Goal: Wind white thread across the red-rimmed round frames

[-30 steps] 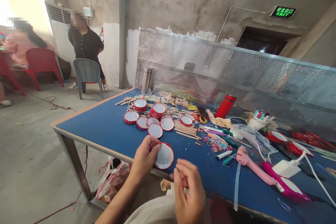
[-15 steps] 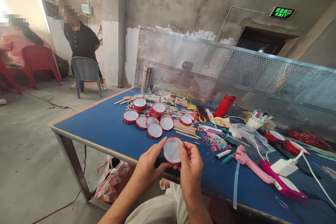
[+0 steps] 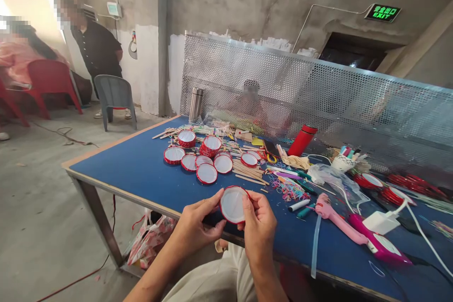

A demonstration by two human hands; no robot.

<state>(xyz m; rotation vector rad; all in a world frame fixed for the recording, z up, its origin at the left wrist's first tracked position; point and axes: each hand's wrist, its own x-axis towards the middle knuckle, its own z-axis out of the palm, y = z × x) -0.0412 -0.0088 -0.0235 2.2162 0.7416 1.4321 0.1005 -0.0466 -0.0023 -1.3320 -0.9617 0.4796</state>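
A small red-rimmed drum (image 3: 233,204) with a whitish flat face is tilted toward me above the near edge of the blue table. My right hand (image 3: 260,219) pinches its right side, thumb lying on the face and fingers behind. At the left rim, my left hand (image 3: 201,219) steadies it with the fingertips, the thumb low by the edge. Beyond my hands lie several similar drums, among them a single one (image 3: 207,173) and a stack (image 3: 211,145). Wooden sticks (image 3: 249,172) are spread to their right.
On the right are a pink glue gun (image 3: 341,222), a magenta device (image 3: 385,247) with a white plug, markers (image 3: 299,205) and tangled coloured bands (image 3: 288,188). A red bottle (image 3: 302,140) and steel flask (image 3: 196,104) stand near the perforated metal screen (image 3: 219,71). A person in black stands behind a grey chair (image 3: 115,96).
The drum has turned slightly in my hands, and my left thumb has shifted a little off its lower edge. In the background, the standing person has moved left.
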